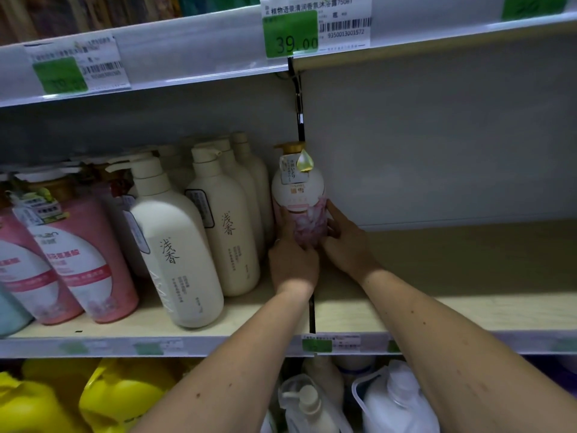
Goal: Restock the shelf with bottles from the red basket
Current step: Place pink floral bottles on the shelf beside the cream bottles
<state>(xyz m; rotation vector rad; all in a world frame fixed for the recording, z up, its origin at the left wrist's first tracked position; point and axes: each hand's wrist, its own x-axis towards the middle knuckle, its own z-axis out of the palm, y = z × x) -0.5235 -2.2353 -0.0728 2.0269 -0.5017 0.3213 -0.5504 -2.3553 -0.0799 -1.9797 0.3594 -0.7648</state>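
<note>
A white and pink pump bottle with a gold cap and a flower print stands upright at the back of the wooden shelf. It sits against the rear wall, just right of the cream bottles. My left hand grips its lower left side. My right hand holds its lower right side, fingers laid along the bottle. The red basket is out of view.
Cream pump bottles stand in rows left of my hands, pink bottles further left. The shelf to the right is bare. A shelf rail with price tags hangs above. Yellow packs and white jugs fill the shelf below.
</note>
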